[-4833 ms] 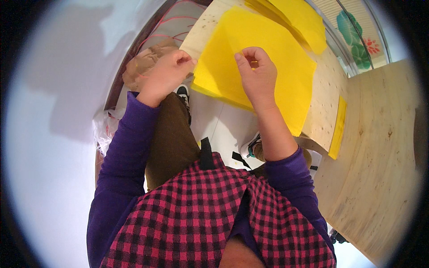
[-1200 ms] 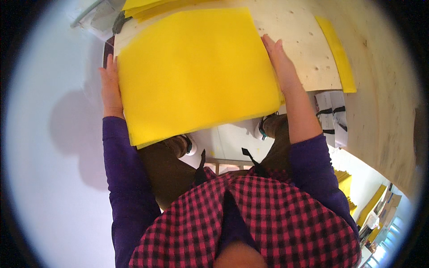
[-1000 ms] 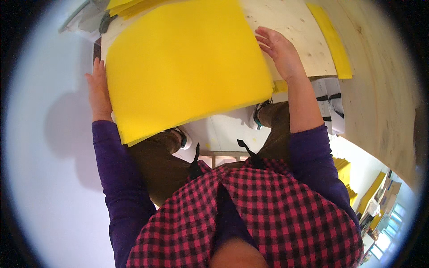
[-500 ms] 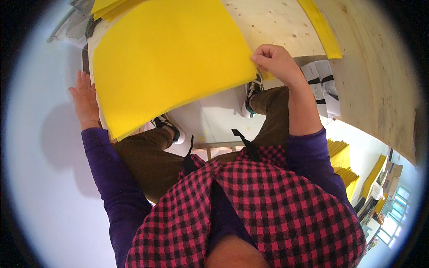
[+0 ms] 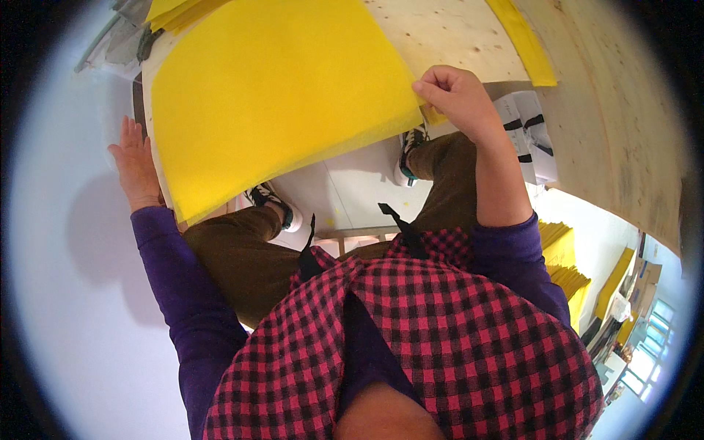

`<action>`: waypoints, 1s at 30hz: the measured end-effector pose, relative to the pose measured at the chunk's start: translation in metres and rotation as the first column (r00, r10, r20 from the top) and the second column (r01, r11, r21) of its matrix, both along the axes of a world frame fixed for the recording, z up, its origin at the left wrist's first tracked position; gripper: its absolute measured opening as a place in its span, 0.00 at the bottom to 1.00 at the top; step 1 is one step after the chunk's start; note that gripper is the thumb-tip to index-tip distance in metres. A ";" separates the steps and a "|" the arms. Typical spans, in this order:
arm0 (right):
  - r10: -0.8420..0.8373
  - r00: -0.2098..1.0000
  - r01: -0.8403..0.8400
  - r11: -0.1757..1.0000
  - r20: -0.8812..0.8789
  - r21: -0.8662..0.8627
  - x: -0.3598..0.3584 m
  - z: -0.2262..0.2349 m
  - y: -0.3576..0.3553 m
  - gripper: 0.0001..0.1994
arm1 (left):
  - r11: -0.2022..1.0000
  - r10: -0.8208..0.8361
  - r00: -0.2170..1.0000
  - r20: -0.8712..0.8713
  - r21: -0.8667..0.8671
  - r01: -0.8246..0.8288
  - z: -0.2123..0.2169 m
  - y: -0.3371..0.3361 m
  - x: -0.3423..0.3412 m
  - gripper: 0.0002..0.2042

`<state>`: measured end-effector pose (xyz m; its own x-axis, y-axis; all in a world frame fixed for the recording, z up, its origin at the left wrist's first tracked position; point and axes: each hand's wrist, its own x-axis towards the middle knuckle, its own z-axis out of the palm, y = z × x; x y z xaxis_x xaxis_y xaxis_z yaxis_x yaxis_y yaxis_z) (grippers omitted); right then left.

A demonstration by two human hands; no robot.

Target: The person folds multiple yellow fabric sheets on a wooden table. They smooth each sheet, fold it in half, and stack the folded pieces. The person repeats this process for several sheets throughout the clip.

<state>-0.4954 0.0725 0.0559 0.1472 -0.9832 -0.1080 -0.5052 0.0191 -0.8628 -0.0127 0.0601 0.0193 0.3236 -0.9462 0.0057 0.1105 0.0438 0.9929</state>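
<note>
Yellow foam sheet point(image 5: 271, 95) is pinched at its near right corner by right hand point(image 5: 458, 99); left hand point(image 5: 136, 165) lies flat, fingers released, at its left edge. Sheet overhangs plywood table point(image 5: 447, 33); likely sag or slip.

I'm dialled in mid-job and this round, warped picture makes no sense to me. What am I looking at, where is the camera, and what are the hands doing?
There is no machine here, just a person working with two bare hands. The one picture comes from a wide fisheye camera worn on the person's head, looking straight down, so edges bend near the rim and the checked red and black shirt fills the bottom. The person's brown trousers and shoes show below the work.

A pale wooden board lies ahead, and a large yellow sheet lies on it, overhanging its near edge. The right hand pinches the sheet's near right corner with its fingers. The left hand lies open and flat by the sheet's left edge; whether it touches the sheet I cannot tell. A narrow yellow strip lies further right, and more yellow sheets peek in at the top.
</note>
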 end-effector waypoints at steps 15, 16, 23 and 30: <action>0.038 0.995 -0.046 0.995 0.090 0.090 -0.003 0.003 -0.010 0.10 | 0.963 0.028 0.726 0.687 -0.213 0.164 0.084 0.071 -0.090 0.20; 0.024 0.992 -0.038 0.992 0.123 0.116 -0.004 0.001 -0.011 0.10 | 0.947 -0.030 0.734 0.679 -0.215 0.239 0.082 0.071 -0.113 0.19; -0.019 0.912 -0.049 0.987 0.410 0.155 -0.001 -0.012 -0.013 0.13 | 0.839 -0.138 0.484 0.864 -0.157 0.520 0.050 0.059 -0.254 0.20; 0.029 0.863 -0.117 0.983 0.504 0.143 -0.001 -0.014 -0.009 0.10 | 0.829 -0.013 0.427 0.904 -0.229 0.510 0.036 0.044 -0.284 0.13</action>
